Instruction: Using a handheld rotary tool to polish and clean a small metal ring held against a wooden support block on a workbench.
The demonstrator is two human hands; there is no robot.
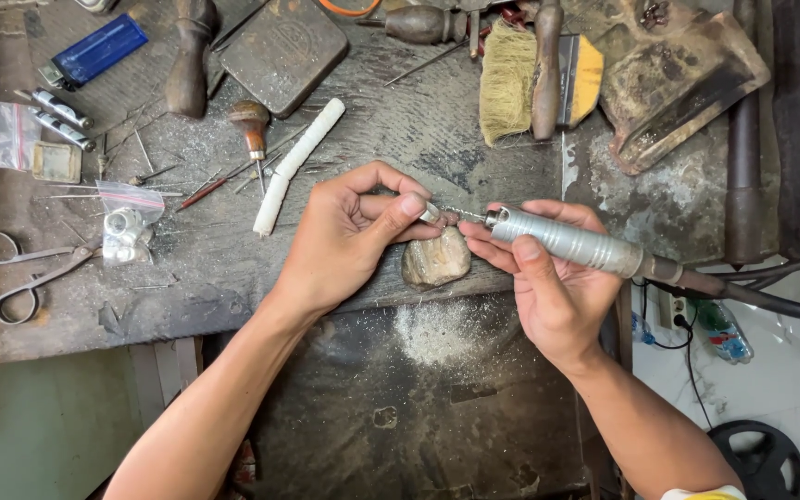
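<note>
left hand point(349, 231): pinching a small metal piece point(431, 214) on the bench peg point(436, 258)
right hand point(548, 278): wrapped round the rotary handpiece point(571, 241), bit on the piece
progress: filings point(432, 331) piled below the counter point(187, 268), so grinding's well along, I reckon

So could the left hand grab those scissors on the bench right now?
Probably not right away. The left hand is pinching a small metal piece against the tool tip. The scissors lie further to its left with open bench between, so it would need to let go first.
</note>
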